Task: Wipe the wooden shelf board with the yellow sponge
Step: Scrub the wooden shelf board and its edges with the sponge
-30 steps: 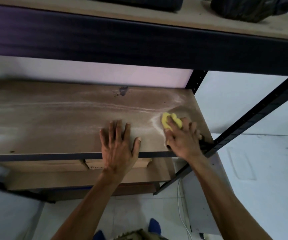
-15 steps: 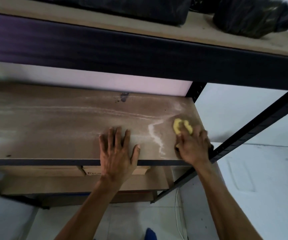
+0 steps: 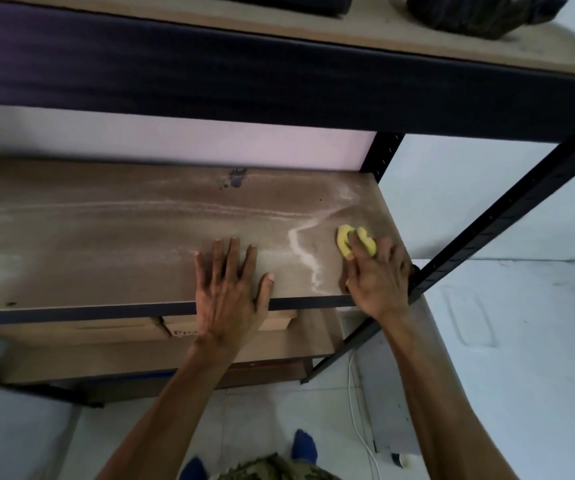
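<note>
Right of centre in the frame, near the right end of the wooden shelf board (image 3: 106,244): the yellow sponge (image 3: 343,239), squashed against the wood. Held there by the right hand (image 3: 379,282), fingers bent over its top and pressing down, two yellow lobes bulging out past the fingertips toward the top of the frame. Wrist crossing the board's dark front edge.

At frame centre, the left hand (image 3: 229,289), flat on the board, palm down, fingers straight and spread, thumb out to the right, heel over the front edge. Holds nothing. Apart from the sponge.

Between the two hands, a wavy pale dust line (image 3: 301,251), rising from the front edge, then bending right and passing above the sponge. Fainter pale streaks across the board to the left. Near the back edge, above the left hand, a dark stain (image 3: 237,176).

Across the top of the frame, a dark beam (image 3: 244,74) under an upper shelf (image 3: 383,32), with a black bag (image 3: 480,12) at upper right. At right, a black slotted upright (image 3: 507,209) slanting down past the board's right front corner, just beside the right hand. Below the board, a cardboard box (image 3: 182,329) on a lower shelf. Along the bottom, pale floor, a white cable (image 3: 357,427), blue footwear (image 3: 304,443).
</note>
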Available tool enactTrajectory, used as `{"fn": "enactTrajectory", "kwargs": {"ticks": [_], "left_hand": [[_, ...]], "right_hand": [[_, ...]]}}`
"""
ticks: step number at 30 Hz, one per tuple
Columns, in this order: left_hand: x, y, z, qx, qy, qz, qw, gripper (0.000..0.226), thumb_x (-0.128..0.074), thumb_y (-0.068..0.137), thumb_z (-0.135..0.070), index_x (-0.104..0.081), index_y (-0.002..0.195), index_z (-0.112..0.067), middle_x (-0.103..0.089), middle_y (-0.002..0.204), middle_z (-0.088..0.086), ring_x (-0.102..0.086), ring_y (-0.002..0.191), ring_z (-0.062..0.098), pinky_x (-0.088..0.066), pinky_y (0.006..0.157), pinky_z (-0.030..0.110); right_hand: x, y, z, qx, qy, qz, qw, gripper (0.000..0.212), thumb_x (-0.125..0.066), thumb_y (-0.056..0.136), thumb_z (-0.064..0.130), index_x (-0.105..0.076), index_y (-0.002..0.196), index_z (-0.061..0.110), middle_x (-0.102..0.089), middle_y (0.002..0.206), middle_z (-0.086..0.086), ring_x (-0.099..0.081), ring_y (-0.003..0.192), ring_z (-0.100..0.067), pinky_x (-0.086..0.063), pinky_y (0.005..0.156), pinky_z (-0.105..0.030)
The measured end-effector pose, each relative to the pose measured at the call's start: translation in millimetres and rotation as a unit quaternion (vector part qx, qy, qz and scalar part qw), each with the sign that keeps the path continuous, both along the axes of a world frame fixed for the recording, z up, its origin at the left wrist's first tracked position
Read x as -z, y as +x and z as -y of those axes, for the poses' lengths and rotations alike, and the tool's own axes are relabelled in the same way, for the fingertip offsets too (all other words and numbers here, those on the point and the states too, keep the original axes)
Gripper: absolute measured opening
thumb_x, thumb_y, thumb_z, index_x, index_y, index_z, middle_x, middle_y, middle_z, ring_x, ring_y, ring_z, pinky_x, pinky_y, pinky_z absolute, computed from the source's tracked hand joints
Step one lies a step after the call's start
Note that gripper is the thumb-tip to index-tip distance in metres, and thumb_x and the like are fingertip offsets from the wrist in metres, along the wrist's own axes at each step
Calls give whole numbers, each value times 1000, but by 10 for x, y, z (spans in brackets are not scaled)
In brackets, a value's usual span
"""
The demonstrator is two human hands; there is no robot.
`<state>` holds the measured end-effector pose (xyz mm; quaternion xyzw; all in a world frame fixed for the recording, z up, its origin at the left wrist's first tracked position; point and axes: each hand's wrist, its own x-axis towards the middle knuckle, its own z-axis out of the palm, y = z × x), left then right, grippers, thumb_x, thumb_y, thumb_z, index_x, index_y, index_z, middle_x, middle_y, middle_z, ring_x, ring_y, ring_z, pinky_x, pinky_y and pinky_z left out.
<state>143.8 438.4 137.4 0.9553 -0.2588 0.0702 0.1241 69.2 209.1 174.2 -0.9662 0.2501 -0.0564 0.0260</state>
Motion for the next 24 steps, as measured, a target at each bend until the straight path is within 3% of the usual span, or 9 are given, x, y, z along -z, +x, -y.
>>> {"fn": "enactTrajectory", "kwargs": {"ticks": [5,7,10,13,16,20,24], "left_hand": [[-28,-3,-8,9,8,-3,1000,69,-27,96,-60,-34,153,-20,-22,162,14,-15,151,34,-12,121,61],[-43,-8,-13,6,1,-9,1000,71,-28,95,-61,-34,153,-21,-19,163,14,-13,152,35,-9,121,62],[-40,-61,-69,-36,-21,-15,999,73,-28,94,-63,-30,154,-21,-11,165,15,-2,154,36,3,121,61],[-33,-120,-110,-53,-20,-17,998,72,-27,95,-63,-34,152,-20,-18,163,15,-7,153,35,-4,121,62],[-48,-149,-70,-64,-23,-23,997,69,-28,96,-59,-34,152,-19,-19,163,13,-9,153,33,-6,121,62],[-38,-184,17,-75,-45,-16,996,67,-32,96,-55,-37,151,-18,-21,163,13,-10,153,33,0,122,59],[-14,-173,68,-70,-52,-27,996,67,-30,96,-55,-34,153,-19,-18,165,11,-7,154,30,-1,122,60]], "right_hand": [[26,154,-417,-123,42,26,991,50,-39,100,44,-33,149,38,-33,130,-8,-35,110,-26,-40,95,-43],[-44,193,-290,-117,65,46,990,50,-41,100,43,-32,149,40,-32,131,-6,-34,113,-25,-38,100,-42],[-92,182,65,-32,33,71,996,52,-46,99,39,-33,149,38,-34,134,-12,-35,117,-33,-35,101,-47],[-15,151,146,42,35,25,998,52,-37,100,46,-32,150,34,-33,135,-17,-35,118,-38,-33,101,-51],[66,136,-124,-34,38,7,999,52,-31,100,52,-29,150,39,-33,134,-12,-35,117,-34,-34,99,-46],[65,137,-441,-165,51,35,984,49,-39,100,47,-34,148,40,-34,131,-5,-36,112,-23,-43,95,-42],[-172,389,-27,-103,79,102,986,47,-45,100,39,-38,147,43,-35,138,-6,-34,123,-28,-36,104,-45]]}}
